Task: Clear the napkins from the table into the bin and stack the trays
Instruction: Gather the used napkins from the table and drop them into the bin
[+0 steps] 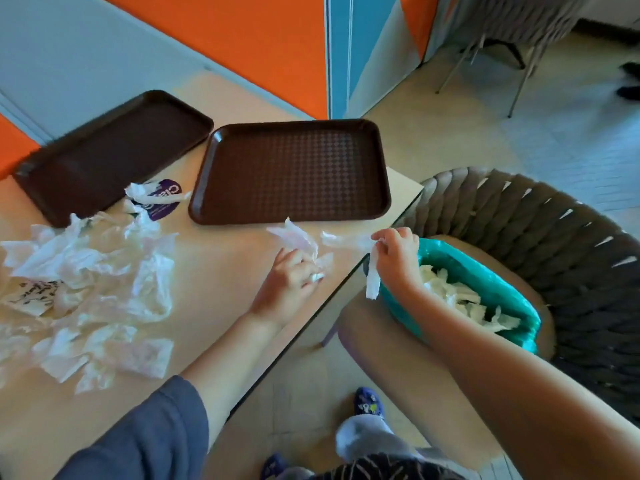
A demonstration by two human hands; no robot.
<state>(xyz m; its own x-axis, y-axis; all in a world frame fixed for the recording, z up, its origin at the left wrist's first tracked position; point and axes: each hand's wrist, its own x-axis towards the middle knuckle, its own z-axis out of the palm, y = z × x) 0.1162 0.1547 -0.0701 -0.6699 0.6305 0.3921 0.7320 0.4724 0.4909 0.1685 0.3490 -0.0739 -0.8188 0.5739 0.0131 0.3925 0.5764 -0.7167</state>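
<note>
Two dark brown trays lie side by side on the light wooden table: one near the table's right edge, the other at the back left. Several crumpled white napkins are spread over the left half of the table. My left hand grips a crumpled napkin just in front of the right tray. My right hand pinches a napkin strip at the table's edge, beside the bin with a teal liner, which holds several napkins.
The bin stands on the seat of a woven grey chair to the right of the table. A purple sticker sits between the trays. An orange and blue wall backs the table. My feet are below the table edge.
</note>
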